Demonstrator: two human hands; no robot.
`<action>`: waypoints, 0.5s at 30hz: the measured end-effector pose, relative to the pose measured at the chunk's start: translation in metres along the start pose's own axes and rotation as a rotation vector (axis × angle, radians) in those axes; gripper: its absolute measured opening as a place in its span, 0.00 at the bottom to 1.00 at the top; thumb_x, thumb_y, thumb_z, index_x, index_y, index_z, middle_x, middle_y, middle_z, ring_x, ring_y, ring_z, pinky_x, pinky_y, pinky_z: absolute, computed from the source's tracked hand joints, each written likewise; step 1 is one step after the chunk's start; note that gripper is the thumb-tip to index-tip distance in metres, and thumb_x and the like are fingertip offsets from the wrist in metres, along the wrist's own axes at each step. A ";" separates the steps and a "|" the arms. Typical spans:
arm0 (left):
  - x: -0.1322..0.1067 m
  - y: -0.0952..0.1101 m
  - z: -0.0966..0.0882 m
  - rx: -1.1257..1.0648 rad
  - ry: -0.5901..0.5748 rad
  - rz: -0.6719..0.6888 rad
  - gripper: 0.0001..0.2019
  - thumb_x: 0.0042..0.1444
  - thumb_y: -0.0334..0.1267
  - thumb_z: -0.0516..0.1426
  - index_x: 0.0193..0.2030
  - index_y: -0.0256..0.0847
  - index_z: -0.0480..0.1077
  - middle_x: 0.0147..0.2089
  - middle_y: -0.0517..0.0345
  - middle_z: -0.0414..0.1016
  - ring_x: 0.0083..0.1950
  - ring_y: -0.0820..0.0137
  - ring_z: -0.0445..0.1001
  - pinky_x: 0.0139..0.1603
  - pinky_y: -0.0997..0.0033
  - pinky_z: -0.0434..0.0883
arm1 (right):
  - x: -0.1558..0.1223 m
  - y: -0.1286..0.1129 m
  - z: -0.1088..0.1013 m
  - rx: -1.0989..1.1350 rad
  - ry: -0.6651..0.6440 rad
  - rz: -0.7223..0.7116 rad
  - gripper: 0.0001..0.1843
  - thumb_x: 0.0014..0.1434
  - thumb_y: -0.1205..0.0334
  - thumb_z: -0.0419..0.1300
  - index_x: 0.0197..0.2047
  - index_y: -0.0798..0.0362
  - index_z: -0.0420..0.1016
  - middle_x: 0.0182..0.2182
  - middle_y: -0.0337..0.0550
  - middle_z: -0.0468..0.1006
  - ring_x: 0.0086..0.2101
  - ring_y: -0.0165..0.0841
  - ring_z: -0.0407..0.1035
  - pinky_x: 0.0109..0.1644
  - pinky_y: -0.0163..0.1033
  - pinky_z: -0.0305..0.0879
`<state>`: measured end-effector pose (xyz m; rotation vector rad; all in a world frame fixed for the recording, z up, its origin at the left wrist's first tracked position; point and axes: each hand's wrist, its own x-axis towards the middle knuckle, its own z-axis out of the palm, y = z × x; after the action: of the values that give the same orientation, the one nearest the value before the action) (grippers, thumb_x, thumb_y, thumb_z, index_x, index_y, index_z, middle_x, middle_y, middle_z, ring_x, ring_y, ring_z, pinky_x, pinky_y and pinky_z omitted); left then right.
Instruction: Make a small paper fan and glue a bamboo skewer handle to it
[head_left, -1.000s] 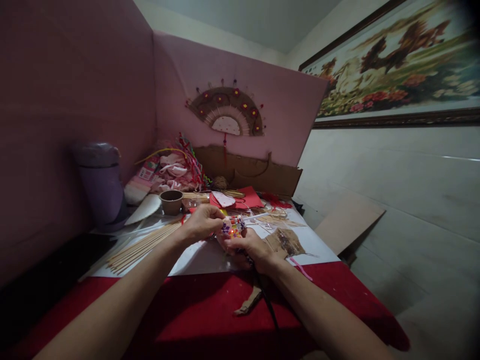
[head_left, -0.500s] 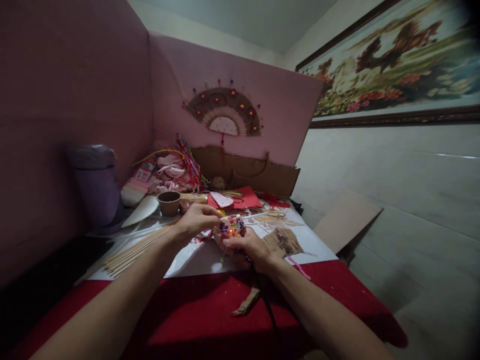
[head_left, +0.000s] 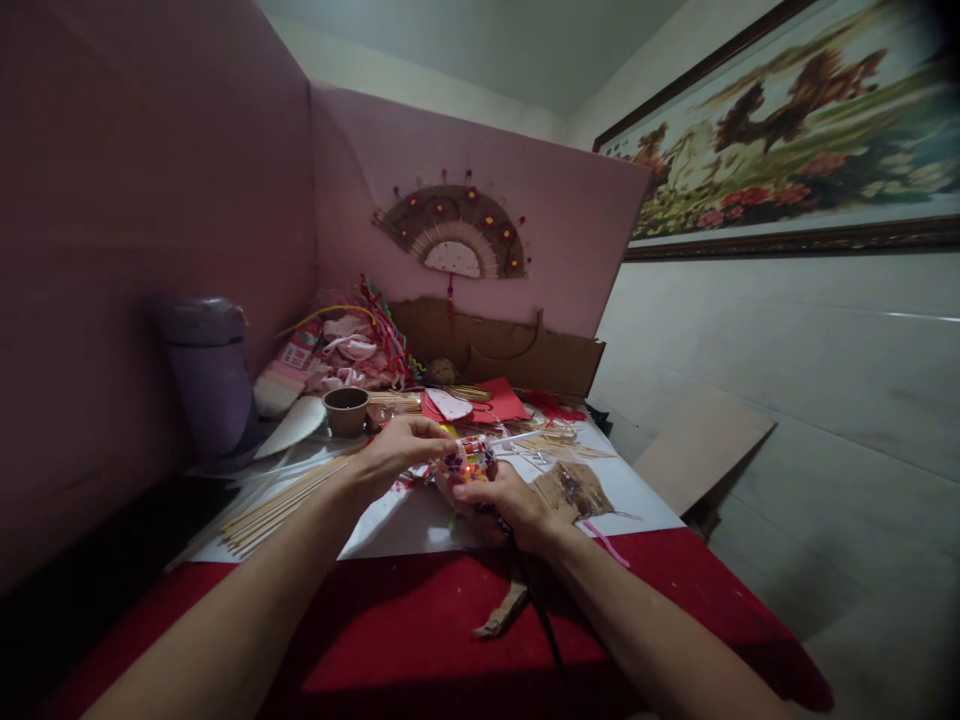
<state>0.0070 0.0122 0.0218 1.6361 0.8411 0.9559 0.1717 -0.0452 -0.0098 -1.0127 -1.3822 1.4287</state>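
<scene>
My right hand [head_left: 506, 500] is wrapped round a flower-patterned glue gun [head_left: 472, 465] with a small orange light showing. A white glue stick [head_left: 517, 438] pokes out of it to the right, and a black cord [head_left: 544, 620] hangs below the hand over the table's front edge. My left hand [head_left: 409, 445] is closed, its fingertips pinched together against the gun's left side; whatever lies between them is hidden. Below the hands is a torn strip of cardboard [head_left: 501, 612]. Just right of my right hand lies a cardboard piece [head_left: 574, 490] with a glossy patch.
Bamboo sticks [head_left: 281, 505] lie at left, near a brown pot [head_left: 346, 412] and purple tumbler [head_left: 214, 390]. Red paper [head_left: 502, 400] and a pink-fabric heap [head_left: 349, 355] are behind. A decorated fan [head_left: 457, 230] hangs on the pink board. Red cloth [head_left: 390, 640] covers the front edge.
The view has shifted slightly, so the whole scene sits a little lower and further right. Both hands keep nearly the same hold on the glue gun.
</scene>
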 end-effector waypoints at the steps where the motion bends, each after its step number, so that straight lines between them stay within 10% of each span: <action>1: 0.001 -0.001 0.001 -0.009 0.013 -0.003 0.10 0.38 0.41 0.63 0.25 0.35 0.75 0.23 0.57 0.73 0.26 0.73 0.66 0.29 0.72 0.60 | 0.000 0.001 0.000 0.000 -0.007 0.001 0.07 0.43 0.65 0.60 0.27 0.55 0.66 0.16 0.31 0.63 0.12 0.21 0.49 0.11 0.28 0.44; 15: 0.005 -0.005 0.008 -0.037 0.119 -0.070 0.05 0.33 0.35 0.60 0.18 0.36 0.69 0.18 0.64 0.65 0.23 0.75 0.60 0.26 0.73 0.55 | -0.001 0.003 0.000 0.022 -0.096 0.050 0.09 0.44 0.62 0.60 0.28 0.54 0.64 0.13 0.28 0.61 0.10 0.21 0.47 0.09 0.28 0.43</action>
<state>0.0155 0.0143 0.0167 1.5204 0.9488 1.0215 0.1719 -0.0458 -0.0126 -0.9820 -1.4155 1.5437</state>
